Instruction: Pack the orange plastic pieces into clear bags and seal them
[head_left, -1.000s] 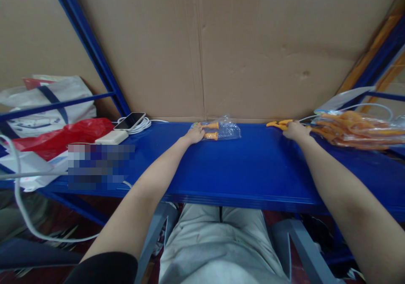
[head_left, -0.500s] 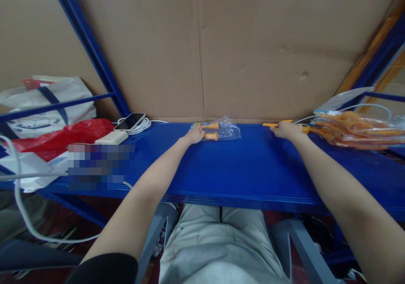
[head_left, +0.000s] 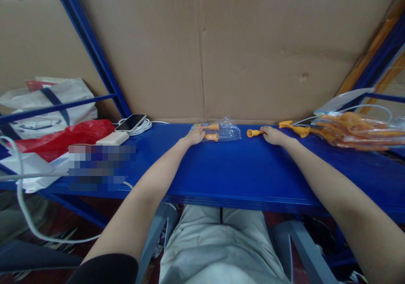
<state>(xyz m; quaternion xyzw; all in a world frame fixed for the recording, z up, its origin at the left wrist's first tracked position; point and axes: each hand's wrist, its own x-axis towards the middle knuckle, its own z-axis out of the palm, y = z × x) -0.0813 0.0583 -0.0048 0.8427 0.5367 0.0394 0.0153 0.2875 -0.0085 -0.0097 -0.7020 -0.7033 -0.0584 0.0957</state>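
My left hand (head_left: 194, 136) is closed on the left end of a clear plastic bag (head_left: 230, 129), which lies flat near the back of the blue tabletop. Two orange plastic pieces with flared ends show in the bag, one orange piece (head_left: 211, 137) nearer me. To the right, my right hand (head_left: 272, 136) grips the thin end of a loose orange plastic piece (head_left: 253, 133); its round hollow end points left toward the bag. Just beyond that hand lies another forked orange piece (head_left: 296, 128), untouched. My fingertips are small and partly hidden.
A heap of orange pieces in clear plastic (head_left: 357, 131) fills the table's right end. At the left are a phone (head_left: 131, 122) on a coiled white cable, a white box (head_left: 112, 138) and a red bag (head_left: 66, 136). Cardboard (head_left: 247, 56) walls the back.
My right hand has moved left, carrying an orange piece away from the forked one, which is now uncovered. My left hand stays on the bag.
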